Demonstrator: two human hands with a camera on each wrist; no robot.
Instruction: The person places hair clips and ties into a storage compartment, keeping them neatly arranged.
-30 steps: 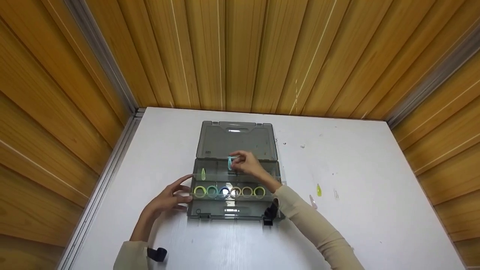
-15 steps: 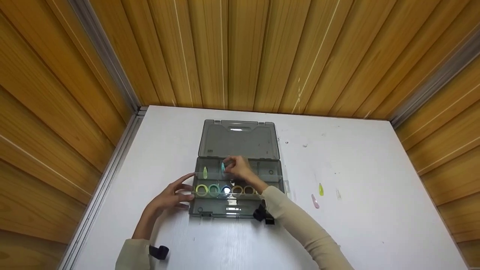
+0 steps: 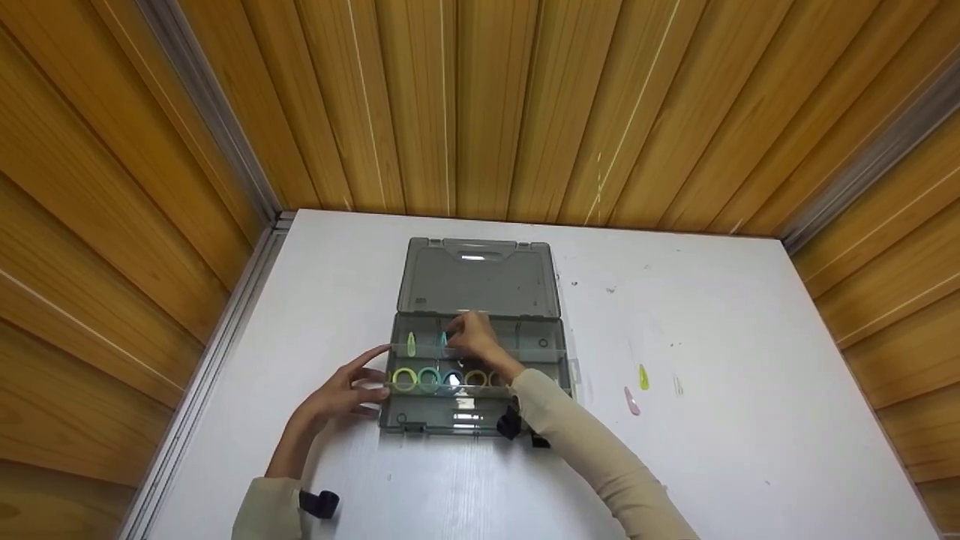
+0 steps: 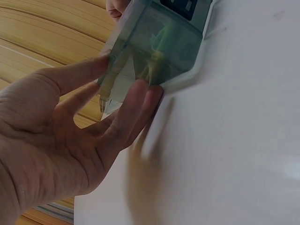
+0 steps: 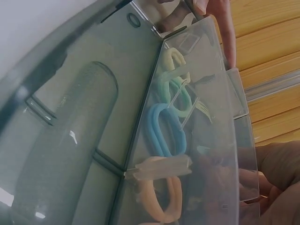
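Note:
A translucent grey storage case lies on the table with its lid folded back. My left hand touches the case's left end with spread, mostly straight fingers, also seen in the left wrist view. In the back row, my right hand pinches a blue snap hair clip near its upper end. A yellow-green hair clip stands to its left. Hair ties, among them a blue one and a peach one, stand along the middle row behind a clear divider.
Right of the case, a pink hair clip and a yellow hair clip lie on the white table, near a faint pale piece. Wood-patterned panels rise behind the table and at both sides.
My right hand has moved left and lowered the blue hair clip into the back row beside the yellow-green one. My left hand has stayed at the case's left end.

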